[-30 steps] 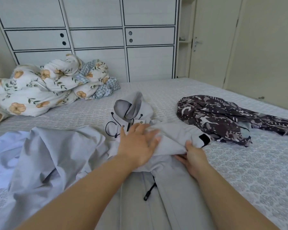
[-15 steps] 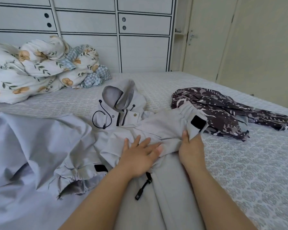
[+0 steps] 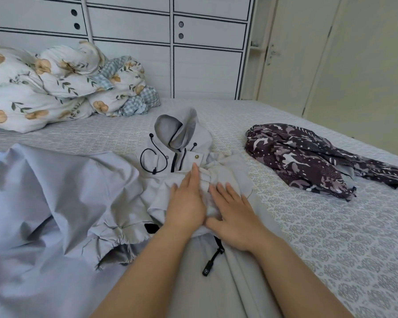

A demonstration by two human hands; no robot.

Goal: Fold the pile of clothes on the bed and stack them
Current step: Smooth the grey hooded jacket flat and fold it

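Now | left grip [image 3: 185, 204] flat, fingers straight, pressing grey jacket [image 3: 218, 177] | right grip [image 3: 234, 220] flat beside it, same | patterned garment [image 3: 308, 161] right of both | bed [image 3: 331, 237]

The hooded jacket [image 3: 182, 154] is a matt, smooth pale grey woven cloth with gathered elastic cuffs, black cord drawstrings and a black zip pull [image 3: 213, 260] that looks like plastic. The bed cover [image 3: 331, 237] is a textured, quilted-looking patterned fabric. The dark printed garment [image 3: 308, 159] is thin, soft cloth. The duvet [image 3: 55, 88] is puffy floral cotton-like fabric. The wardrobe [image 3: 205, 72] has a matt white panelled finish.
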